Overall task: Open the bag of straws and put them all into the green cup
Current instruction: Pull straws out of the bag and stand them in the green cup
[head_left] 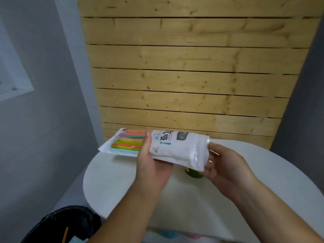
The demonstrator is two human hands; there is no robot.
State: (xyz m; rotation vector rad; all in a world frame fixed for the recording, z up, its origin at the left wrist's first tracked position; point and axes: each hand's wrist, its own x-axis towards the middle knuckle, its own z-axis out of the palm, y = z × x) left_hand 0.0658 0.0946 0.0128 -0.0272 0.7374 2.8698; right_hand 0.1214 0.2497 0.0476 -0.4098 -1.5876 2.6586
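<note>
A white round surface (263,190) lies below. Both hands lift the bag of straws (157,146) level above it: left hand (152,165) grips the middle, right hand (222,165) its right end, likely to open it. The green cup (193,173) stands underneath, mostly hidden.

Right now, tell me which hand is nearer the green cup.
Right. The right hand holds the bag's end just above and beside the green cup; the left hand grips the bag's middle, farther left.
</note>
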